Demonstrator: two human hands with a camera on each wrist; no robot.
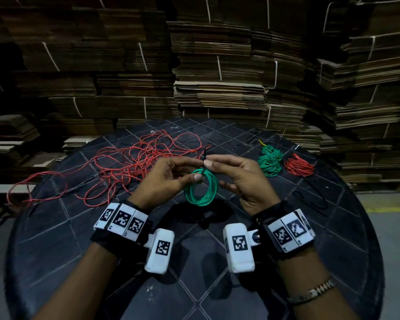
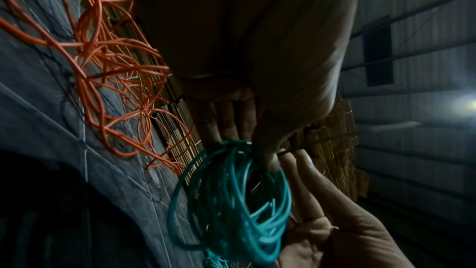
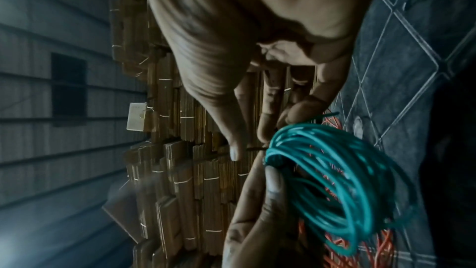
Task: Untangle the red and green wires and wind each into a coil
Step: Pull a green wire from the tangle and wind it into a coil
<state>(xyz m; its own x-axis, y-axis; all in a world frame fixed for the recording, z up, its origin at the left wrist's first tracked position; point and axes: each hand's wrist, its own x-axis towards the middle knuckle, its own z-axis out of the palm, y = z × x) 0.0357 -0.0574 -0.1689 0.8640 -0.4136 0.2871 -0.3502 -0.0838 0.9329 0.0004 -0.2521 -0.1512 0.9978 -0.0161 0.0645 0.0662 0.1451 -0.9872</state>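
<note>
Above the middle of the table, my left hand (image 1: 194,175) pinches the top of a wound green wire coil (image 1: 201,191) between thumb and fingers, and the coil hangs below. My right hand (image 1: 211,163) pinches a thin dark tie (image 1: 204,156) that sticks up from the top of the coil. In the right wrist view the tie (image 3: 255,148) runs from my fingertips into the green coil (image 3: 335,180). The left wrist view shows the green coil (image 2: 231,211) under my thumb. The red wire (image 1: 134,162) lies loose and tangled on the left of the table.
A small wound green coil (image 1: 269,163) and a red coil (image 1: 299,167) lie at the table's far right. The round dark table (image 1: 217,285) has a diamond pattern. Stacks of flattened cardboard (image 1: 217,88) rise close behind it.
</note>
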